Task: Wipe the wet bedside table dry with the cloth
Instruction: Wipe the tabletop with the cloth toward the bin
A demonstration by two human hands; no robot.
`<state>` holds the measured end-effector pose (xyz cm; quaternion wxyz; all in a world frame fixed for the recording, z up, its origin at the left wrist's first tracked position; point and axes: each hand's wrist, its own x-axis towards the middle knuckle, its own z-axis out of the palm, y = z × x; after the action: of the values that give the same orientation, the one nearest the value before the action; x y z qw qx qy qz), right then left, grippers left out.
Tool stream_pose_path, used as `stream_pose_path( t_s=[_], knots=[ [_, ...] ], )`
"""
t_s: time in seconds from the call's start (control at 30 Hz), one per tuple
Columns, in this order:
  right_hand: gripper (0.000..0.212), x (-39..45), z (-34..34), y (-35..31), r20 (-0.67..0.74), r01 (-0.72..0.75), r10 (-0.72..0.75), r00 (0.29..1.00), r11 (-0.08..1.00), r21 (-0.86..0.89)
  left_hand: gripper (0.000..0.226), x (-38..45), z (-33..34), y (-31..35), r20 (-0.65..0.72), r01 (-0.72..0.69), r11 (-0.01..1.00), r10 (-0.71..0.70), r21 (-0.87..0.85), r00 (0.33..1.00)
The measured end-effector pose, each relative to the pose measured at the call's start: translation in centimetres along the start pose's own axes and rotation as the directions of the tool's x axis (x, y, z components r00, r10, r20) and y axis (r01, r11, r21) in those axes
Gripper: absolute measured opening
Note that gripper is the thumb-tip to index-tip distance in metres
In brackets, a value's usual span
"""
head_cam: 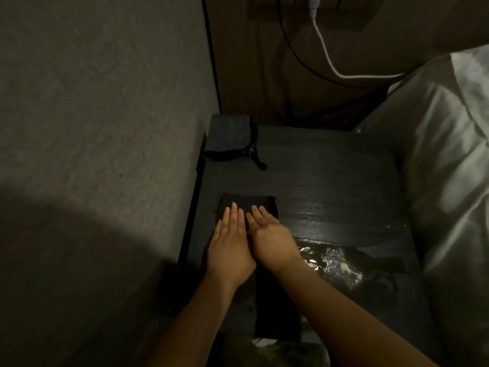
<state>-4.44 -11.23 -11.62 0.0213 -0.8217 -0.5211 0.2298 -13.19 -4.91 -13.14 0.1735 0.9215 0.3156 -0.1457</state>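
The dark bedside table (pixel 330 176) has a shiny puddle of water (pixel 333 260) on its near right part. A black cloth (pixel 248 201) lies as a long folded strip on the table's left side, running towards the near edge. My left hand (pixel 229 245) and my right hand (pixel 270 239) lie flat side by side on the cloth's far end, palms down, fingers stretched out, gripping nothing. The puddle begins just right of my right wrist.
A grey zipped pouch (pixel 230 136) with a black cord sits at the table's back left corner. A wall (pixel 105 128) stands close on the left. White bedding (pixel 444 168) presses against the table's right side. A white cable (pixel 325 49) and a black one hang behind.
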Motion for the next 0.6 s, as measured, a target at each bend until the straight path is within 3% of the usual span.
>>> stream_pose_path(
  t_s=[0.6],
  knots=[
    [0.052, 1.2, 0.5, -2.6, -0.022, 0.072, -0.072, 0.997, 0.997, -0.007, 0.076, -0.6, -0.6, -2.6, -0.043, 0.048, 0.998, -0.046, 0.029, 0.998]
  ],
)
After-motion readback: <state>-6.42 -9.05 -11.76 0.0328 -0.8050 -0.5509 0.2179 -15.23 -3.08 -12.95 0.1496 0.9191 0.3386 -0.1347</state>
